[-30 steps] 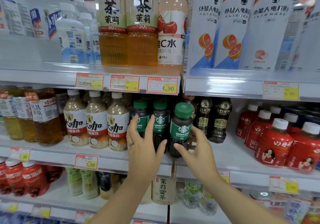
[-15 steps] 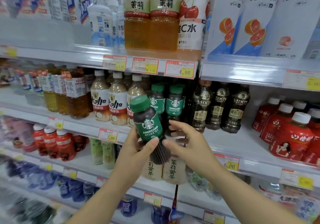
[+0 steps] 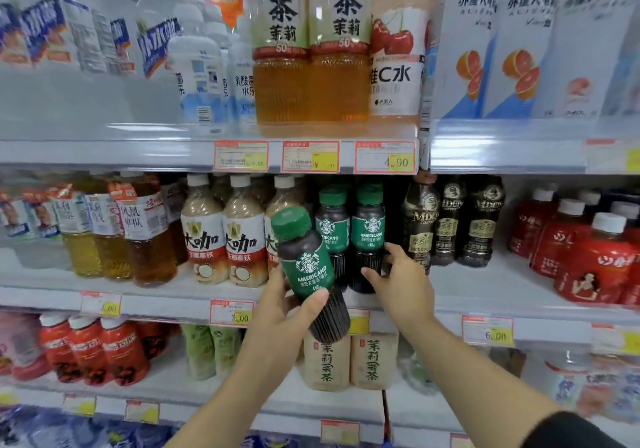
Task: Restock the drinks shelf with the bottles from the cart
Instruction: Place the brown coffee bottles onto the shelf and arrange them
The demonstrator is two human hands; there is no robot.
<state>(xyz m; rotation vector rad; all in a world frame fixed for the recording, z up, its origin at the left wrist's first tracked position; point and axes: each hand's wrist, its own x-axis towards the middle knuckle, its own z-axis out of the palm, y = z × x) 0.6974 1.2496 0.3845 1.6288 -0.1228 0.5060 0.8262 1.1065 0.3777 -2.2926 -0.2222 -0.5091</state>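
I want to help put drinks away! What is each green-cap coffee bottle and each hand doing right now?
Held Americano bottle: capped, tilted, off the shelf.
Left hand: grips its lower half.
Right shelf Americano bottle: capped, upright on the middle shelf.
Right hand: curled round that bottle's base.
Left shelf Americano bottle: capped, upright, untouched.

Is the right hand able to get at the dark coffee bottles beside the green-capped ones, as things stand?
Probably yes. The right hand is at the shelf front, holding a green-capped bottle; the dark coffee bottles stand right beside it in the front row, with nothing before them.
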